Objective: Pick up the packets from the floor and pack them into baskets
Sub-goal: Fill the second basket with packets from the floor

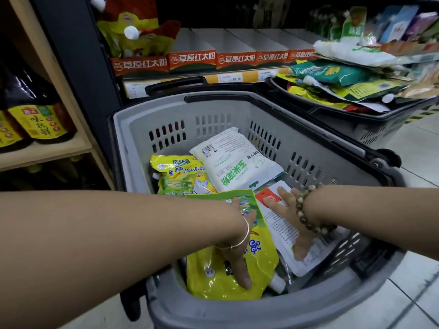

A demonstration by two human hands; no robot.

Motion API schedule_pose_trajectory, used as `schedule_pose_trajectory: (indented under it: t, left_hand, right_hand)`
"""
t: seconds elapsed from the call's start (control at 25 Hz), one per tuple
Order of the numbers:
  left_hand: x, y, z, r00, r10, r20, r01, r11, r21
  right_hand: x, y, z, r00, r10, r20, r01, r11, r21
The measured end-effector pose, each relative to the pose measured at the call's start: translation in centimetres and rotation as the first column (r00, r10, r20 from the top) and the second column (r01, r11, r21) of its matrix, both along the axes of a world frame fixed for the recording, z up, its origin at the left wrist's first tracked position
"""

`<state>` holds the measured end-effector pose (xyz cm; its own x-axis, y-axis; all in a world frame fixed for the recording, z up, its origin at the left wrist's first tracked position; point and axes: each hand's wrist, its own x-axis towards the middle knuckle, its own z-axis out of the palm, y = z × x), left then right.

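Note:
Both my hands are inside the grey basket (316,148). My left hand (235,255) lies on a yellow-green pouch (213,279) at the near side, one straight digit pointing toward me; its other fingers are partly hidden. My right hand (293,218) rests flat, fingers straight, on a white packet with a red label (275,224). Behind them lie a white packet with green lettering (235,162) and a yellow-green seasoning packet (180,174).
A second basket (370,129), heaped with packets, stands at the back right. Shelves with red-labelled trays (192,59) run along the back, and a wooden shelf with dark bottles (35,119) is at the left. Pale tiled floor (413,295) shows at the right.

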<state>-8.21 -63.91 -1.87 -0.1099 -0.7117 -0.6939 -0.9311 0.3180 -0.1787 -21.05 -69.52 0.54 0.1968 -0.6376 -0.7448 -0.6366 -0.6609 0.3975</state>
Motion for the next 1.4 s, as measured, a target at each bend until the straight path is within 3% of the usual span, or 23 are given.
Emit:
schedule_pose_trajectory:
  t: [0.16, 0.24, 0.36, 0.48, 0.6, 0.76, 0.92, 1.08, 1.4]
  left_hand:
    - [1.1, -0.8, 0.6, 0.996, -0.015, -0.086, 0.014, 1.0, -0.01]
    - [1.7, -1.8, 1.2, 0.99, -0.044, -0.135, 0.04, 0.999, -0.035]
    - [2.9, -2.3, 2.8, 0.97, -0.07, -0.235, 0.042, 0.992, -0.122]
    - [5.7, -2.1, 5.5, 0.924, -0.02, -0.383, -0.084, 0.964, -0.253]
    - [9.7, -0.9, 8.0, 0.812, 0.023, -0.584, -0.313, 0.861, -0.401]
    - [14.4, 2.2, 9.1, 0.703, -0.004, -0.712, -0.527, 0.669, -0.525]
    - [19.5, 7.0, 9.5, 0.642, -0.013, -0.766, -0.648, 0.526, -0.552]
    - [26.5, 12.9, 9.4, 0.648, 0.013, -0.762, -0.688, 0.441, -0.577]
    - [41.0, 22.1, 4.5, 0.611, 0.189, -0.769, -0.787, 0.246, -0.565]
  right_hand:
    - [0.5, -0.3, -0.3, 0.999, 0.044, 0.02, -0.043, 0.999, -0.031]
    - [0.5, -0.9, -0.5, 0.998, -0.009, 0.054, 0.012, 0.998, -0.058]
    - [0.2, -1.2, -0.2, 0.982, -0.062, 0.178, 0.076, 0.995, -0.071]
    - [0.9, -1.4, 0.7, 0.923, -0.067, 0.378, 0.101, 0.993, -0.069]
    - [2.3, -1.5, 2.1, 0.717, -0.063, 0.694, 0.179, 0.979, -0.096]
    - [6.8, -0.1, 4.6, 0.615, 0.082, 0.784, 0.12, 0.973, -0.197]
    - [13.8, 3.0, 6.9, 0.424, 0.191, 0.885, 0.079, 0.966, -0.246]
    - [22.5, 6.5, 7.6, 0.389, 0.286, 0.876, -0.022, 0.953, -0.301]
    - [41.1, 13.8, 3.1, 0.376, 0.28, 0.883, -0.119, 0.96, -0.254]
